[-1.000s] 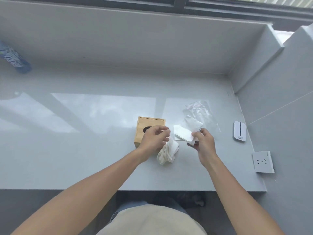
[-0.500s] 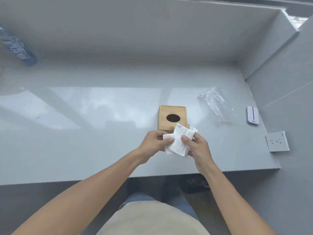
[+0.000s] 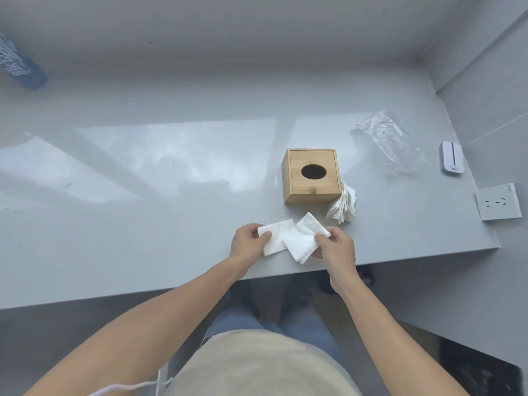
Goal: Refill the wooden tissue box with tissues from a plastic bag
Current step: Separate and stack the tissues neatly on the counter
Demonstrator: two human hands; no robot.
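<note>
At the upper left edge of the frame lies one blue cylindrical bottle (image 3: 20, 65) with a white label whose lettering is too blurred to read. It rests on the single glossy pale grey countertop (image 3: 143, 224).

Low in the centre, two bare forearms reach up from the bottom of the frame. The left hand (image 3: 248, 243) pinches the left corner of one flat white tissue (image 3: 275, 237) between thumb and fingers. The right hand (image 3: 337, 250) grips a second, folded white tissue wad (image 3: 303, 241) by its right side, thumb on top; the two pieces overlap between the hands, just above the counter's near edge.

Just above them stands one square light wooden tissue box (image 3: 311, 174) with an oval hole in its lid. One small bunch of crumpled white tissues (image 3: 343, 207) leans against its lower right corner.

Further right lies one crumpled clear plastic bag (image 3: 385, 141), then one small white oblong device (image 3: 451, 157) with tiny unreadable print, and one white wall socket plate (image 3: 497, 201).
</note>
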